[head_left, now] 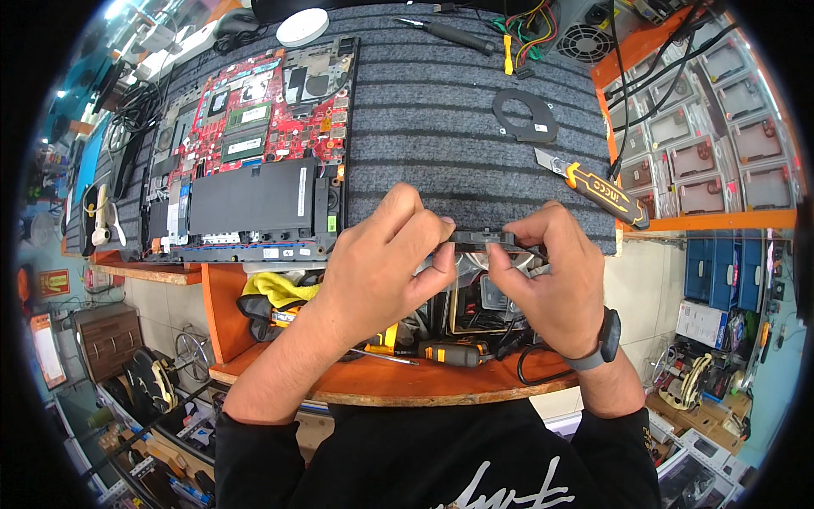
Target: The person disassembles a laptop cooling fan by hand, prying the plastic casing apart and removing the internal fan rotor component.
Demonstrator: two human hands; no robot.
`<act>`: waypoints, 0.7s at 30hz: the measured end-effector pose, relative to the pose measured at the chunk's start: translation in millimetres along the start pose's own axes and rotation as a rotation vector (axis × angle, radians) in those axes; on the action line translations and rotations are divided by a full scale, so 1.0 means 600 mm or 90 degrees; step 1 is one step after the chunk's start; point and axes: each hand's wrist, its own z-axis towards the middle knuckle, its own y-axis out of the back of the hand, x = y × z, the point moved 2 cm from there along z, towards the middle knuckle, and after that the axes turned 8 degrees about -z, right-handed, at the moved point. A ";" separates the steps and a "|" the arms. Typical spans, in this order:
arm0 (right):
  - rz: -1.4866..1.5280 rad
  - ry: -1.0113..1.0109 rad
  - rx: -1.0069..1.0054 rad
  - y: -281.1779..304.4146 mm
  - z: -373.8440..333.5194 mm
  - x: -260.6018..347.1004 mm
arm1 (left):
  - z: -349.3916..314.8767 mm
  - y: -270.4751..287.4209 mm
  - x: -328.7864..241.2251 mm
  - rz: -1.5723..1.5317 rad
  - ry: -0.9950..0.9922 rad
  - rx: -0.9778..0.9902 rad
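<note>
My left hand and my right hand are closed, with thumbs and fingertips pinching opposite ends of a thin dark part. It is held nearly edge-on at the near edge of the mat, so its exact kind cannot be told. To the left lies an opened laptop base with a red circuit board and a flat black battery. A black fan cover plate with a large round hole rests beyond my right hand. Beside it is a black and orange utility knife, its blade showing.
The ribbed grey mat also bears a dark-handled tool, coloured cables and a round white lid. Under the bench edge, an orange shelf holds a yellow cloth and a screwdriver. Clear drawers stand right.
</note>
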 end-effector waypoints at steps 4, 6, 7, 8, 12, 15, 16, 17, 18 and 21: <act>-0.008 0.000 -0.007 -0.005 -0.002 0.002 | -0.001 -0.003 -0.001 0.006 -0.001 -0.009; -0.013 0.001 -0.010 -0.006 -0.003 0.002 | 0.000 -0.004 -0.003 0.008 -0.001 -0.015; -0.012 0.000 -0.011 -0.007 -0.004 0.001 | 0.000 -0.004 -0.004 0.010 0.002 -0.017; -0.012 -0.001 -0.012 -0.008 -0.005 0.001 | -0.001 -0.005 -0.004 0.012 0.005 -0.019; -0.023 0.003 -0.010 -0.009 -0.005 0.003 | -0.002 -0.005 -0.005 0.014 0.016 -0.021; -0.019 -0.004 -0.015 -0.006 -0.004 0.003 | 0.000 -0.005 -0.007 0.002 0.033 -0.034; -0.015 -0.004 -0.017 -0.006 -0.002 0.003 | 0.000 -0.004 -0.006 -0.007 0.045 -0.039; -0.011 -0.003 -0.019 -0.006 0.000 0.002 | 0.000 -0.003 -0.005 -0.017 0.056 -0.044; -0.010 0.012 -0.028 -0.007 0.002 0.000 | 0.000 -0.003 -0.004 -0.033 0.058 -0.052; -0.015 0.042 -0.039 -0.007 0.004 -0.005 | 0.004 -0.003 0.001 -0.067 0.061 -0.058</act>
